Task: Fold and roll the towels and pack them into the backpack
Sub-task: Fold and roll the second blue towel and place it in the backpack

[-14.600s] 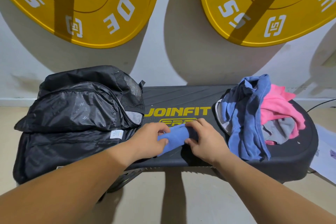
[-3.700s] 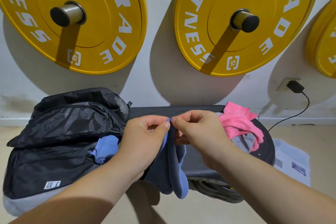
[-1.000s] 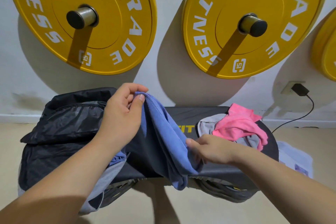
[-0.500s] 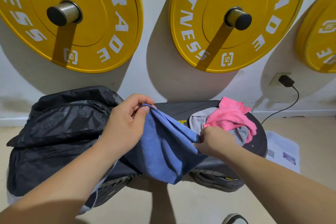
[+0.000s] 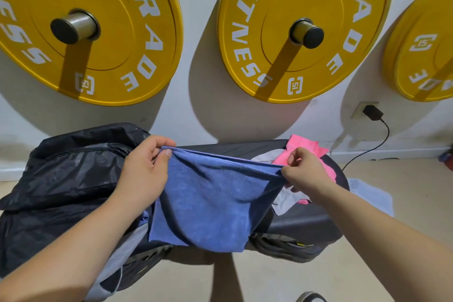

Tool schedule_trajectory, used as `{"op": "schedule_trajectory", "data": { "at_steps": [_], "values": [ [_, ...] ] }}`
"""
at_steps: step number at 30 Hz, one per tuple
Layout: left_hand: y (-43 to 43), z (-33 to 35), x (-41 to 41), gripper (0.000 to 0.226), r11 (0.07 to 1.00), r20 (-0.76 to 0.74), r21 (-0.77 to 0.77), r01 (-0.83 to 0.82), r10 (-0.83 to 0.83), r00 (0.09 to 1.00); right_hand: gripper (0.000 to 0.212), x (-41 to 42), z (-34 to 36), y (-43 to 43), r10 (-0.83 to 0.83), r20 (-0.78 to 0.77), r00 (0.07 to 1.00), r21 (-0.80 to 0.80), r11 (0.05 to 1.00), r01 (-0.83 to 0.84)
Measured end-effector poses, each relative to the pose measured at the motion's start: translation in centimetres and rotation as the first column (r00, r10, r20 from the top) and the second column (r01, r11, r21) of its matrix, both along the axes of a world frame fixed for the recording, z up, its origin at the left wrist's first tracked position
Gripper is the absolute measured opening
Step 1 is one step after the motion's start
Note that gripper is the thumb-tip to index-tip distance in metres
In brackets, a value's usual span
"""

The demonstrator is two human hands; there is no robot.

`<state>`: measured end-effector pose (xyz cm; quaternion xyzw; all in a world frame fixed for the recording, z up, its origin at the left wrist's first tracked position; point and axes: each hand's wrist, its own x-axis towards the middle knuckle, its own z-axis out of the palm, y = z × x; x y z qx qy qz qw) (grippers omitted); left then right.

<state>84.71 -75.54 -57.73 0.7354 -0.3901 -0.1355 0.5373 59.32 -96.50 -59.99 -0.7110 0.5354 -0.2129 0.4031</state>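
Now my left hand and my right hand each pinch a top corner of the soft blue microfibre towel, holding it spread and hanging over the front of the black padded counter, between the black nylon backpack and the crumpled pink and grey towels. I judge this the start of folding, which next calls for bringing the corners together evenly. Half a second ago my right hand gripped lower, with the cloth bunched; it is now pulled taut.
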Motion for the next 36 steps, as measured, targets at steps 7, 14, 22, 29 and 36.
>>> {"op": "schedule_trajectory", "data": {
  "at_steps": [7, 14, 22, 29, 36],
  "values": [
    [0.3, 0.6, 0.5, 0.015, 0.994, -0.026, -0.057, -0.090, 0.088, 0.996, 0.045, 0.1, 3.7, -0.1, 0.233, 0.008, 0.972, -0.026, 0.972, -0.233],
    [1.2, 2.1, 0.9, 0.015, 0.974, -0.044, -0.146, -0.175, 0.171, 0.984, 0.017, -1.8, 8.7, 1.6, 0.476, -0.215, 0.853, -0.163, 0.843, -0.512],
    [2.3, 3.1, 0.0, 0.016, 0.989, -0.060, -0.105, -0.104, 0.099, 0.993, 0.017, -4.2, 7.9, 1.1, 0.301, 0.138, 0.944, -0.238, 0.935, -0.264],
    [2.3, 3.0, -0.4, 0.017, 0.997, -0.092, -0.063, -0.051, 0.045, 0.995, 0.004, -3.1, 7.4, 1.2, 0.076, 0.533, 0.843, -0.015, 0.997, -0.080],
    [2.0, 2.6, -0.2, 0.019, 0.998, -0.058, -0.019, -0.066, 0.065, 0.996, 0.021, -2.2, 5.3, 0.2, -0.037, 0.434, 0.900, -0.027, 0.998, 0.054]
  ]
}}
